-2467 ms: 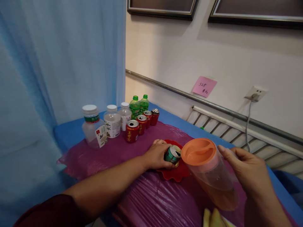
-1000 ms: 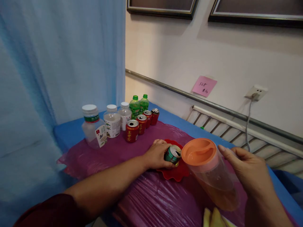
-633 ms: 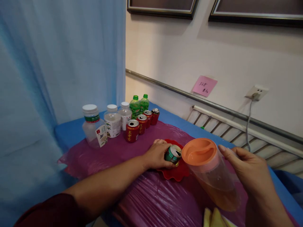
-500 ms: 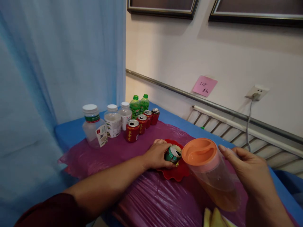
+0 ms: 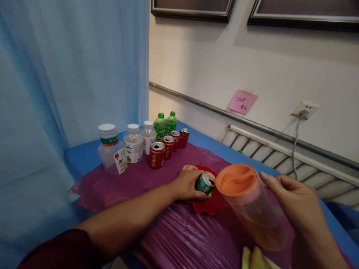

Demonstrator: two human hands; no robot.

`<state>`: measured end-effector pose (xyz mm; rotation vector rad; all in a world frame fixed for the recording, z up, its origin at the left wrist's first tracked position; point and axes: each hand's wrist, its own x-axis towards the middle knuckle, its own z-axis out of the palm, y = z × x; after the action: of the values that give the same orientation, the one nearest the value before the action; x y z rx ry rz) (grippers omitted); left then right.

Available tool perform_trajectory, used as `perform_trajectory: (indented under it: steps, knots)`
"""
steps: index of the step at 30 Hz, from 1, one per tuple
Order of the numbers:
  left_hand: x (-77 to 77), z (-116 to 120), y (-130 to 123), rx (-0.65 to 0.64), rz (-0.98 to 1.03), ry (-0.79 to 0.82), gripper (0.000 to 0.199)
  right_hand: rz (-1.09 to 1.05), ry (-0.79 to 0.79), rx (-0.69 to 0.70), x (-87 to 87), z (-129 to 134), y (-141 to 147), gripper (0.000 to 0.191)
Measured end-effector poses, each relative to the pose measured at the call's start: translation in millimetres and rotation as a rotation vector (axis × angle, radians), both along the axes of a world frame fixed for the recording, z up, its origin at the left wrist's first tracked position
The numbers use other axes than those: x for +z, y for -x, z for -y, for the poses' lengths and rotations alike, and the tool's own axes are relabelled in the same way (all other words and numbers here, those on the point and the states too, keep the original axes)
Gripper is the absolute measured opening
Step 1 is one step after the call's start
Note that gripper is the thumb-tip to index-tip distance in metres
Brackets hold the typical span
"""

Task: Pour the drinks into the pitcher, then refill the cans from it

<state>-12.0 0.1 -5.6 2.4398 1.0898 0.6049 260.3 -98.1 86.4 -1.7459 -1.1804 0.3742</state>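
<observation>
Pitcher [image 5: 251, 207] tilts in the right hand's [image 5: 297, 198] grip, left hand [image 5: 188, 183] curled around a green can [image 5: 205, 183]

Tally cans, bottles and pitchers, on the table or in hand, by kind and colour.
Red cans: 4
Green can: 1
Green bottles: 2
White-capped bottles: 3
Orange-lidded pitcher: 1
Total: 11
</observation>
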Motion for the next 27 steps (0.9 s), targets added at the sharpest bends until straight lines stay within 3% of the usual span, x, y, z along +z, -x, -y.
perform_trajectory:
  steps: [27]
  knots:
    - [0.6, 0.9, -0.3, -0.008, 0.002, 0.008, 0.063, -0.039, 0.033, -0.018, -0.7, 0.2, 0.1, 0.055]
